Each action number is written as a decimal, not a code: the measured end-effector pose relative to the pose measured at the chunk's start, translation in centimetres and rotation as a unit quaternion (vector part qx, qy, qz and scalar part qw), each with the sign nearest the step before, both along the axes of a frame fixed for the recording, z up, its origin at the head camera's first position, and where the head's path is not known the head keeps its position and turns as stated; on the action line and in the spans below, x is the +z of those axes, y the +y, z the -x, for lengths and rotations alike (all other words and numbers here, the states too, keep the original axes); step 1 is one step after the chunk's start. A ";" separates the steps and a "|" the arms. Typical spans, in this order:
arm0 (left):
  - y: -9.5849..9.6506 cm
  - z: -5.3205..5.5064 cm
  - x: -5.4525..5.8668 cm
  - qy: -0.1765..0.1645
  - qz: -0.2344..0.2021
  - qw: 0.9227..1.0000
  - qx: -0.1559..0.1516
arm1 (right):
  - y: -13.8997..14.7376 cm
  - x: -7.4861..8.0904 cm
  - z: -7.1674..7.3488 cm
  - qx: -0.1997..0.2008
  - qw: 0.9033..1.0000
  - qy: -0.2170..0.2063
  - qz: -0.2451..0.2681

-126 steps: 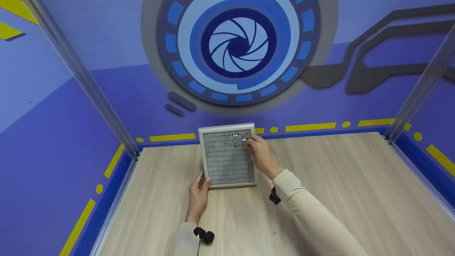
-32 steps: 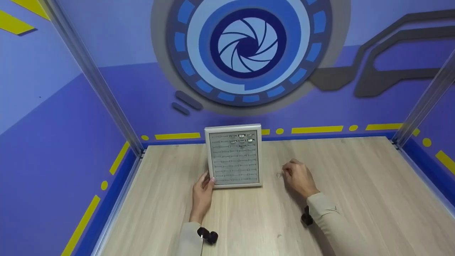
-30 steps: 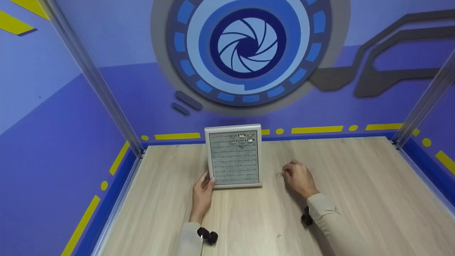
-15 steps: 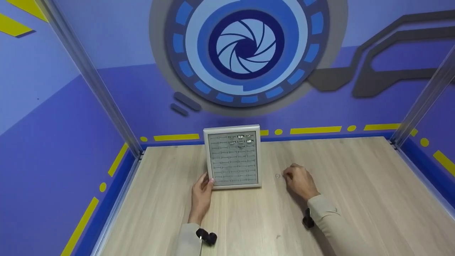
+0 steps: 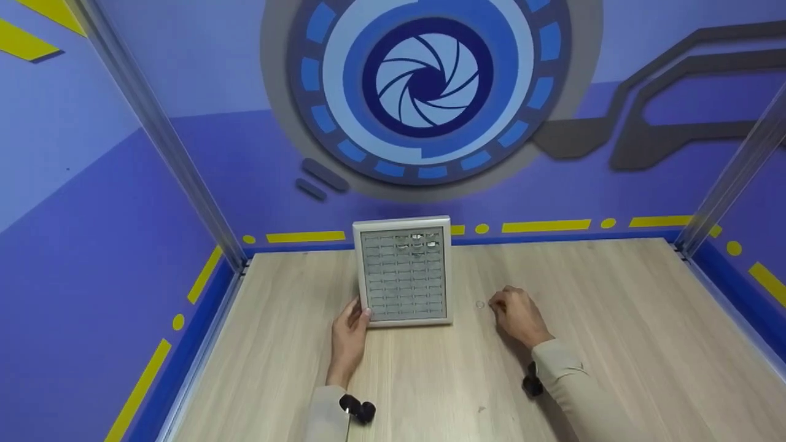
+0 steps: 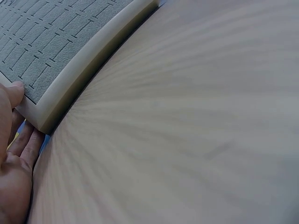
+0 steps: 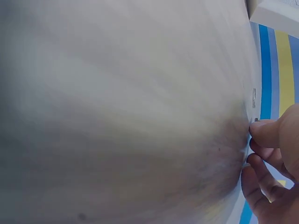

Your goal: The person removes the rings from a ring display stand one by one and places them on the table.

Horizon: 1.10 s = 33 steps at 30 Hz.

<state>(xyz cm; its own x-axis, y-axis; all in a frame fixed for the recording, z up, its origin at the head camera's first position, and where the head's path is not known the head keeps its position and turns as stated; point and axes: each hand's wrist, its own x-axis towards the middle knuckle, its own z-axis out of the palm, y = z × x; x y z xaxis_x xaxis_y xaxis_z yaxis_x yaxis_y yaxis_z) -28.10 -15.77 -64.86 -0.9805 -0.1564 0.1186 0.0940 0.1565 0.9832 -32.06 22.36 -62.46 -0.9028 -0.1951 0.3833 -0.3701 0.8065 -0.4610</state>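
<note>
A white-framed ring display tray (image 5: 405,276) with rows of slots in grey padding stands tilted back on the table. Several silver rings (image 5: 417,237) sit in its upper right slots. My left hand (image 5: 349,344) holds the tray's lower left corner, thumb on the front and fingers behind, as the left wrist view also shows. One loose ring (image 5: 480,304) lies on the table right of the tray. Just right of it, my right hand (image 5: 519,316) has its thumb and forefinger pinched low over the table. A small ring-like bit (image 7: 256,120) shows at the thumb tip, mostly hidden.
The wooden table (image 5: 424,380) meets a blue-purple back wall (image 5: 215,153) close behind the tray. Metal posts (image 5: 153,129) stand at the left and right corners. A small dark mark (image 5: 481,409) shows on the tabletop near the front.
My right hand has left the tray's upper right side and come down to the table on the right. A loose ring now shows there. My left hand keeps its hold on the tray.
</note>
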 end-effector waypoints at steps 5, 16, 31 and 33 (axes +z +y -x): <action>0.0 0.0 -0.1 -0.003 -0.003 1.000 0.003 | 0.0 0.0 0.0 -0.004 1.000 -0.012 -0.001; 0.1 0.2 -0.1 0.003 -0.016 1.000 0.000 | 0.0 0.3 0.0 -0.003 1.000 -0.024 0.010; 0.1 0.0 -0.2 0.007 -0.012 1.000 0.000 | -0.5 3.3 0.4 -0.009 0.997 -0.029 0.066; 0.1 -0.1 -0.1 0.008 -0.010 1.000 -0.001 | -0.8 4.1 0.5 -0.005 0.997 -0.022 0.073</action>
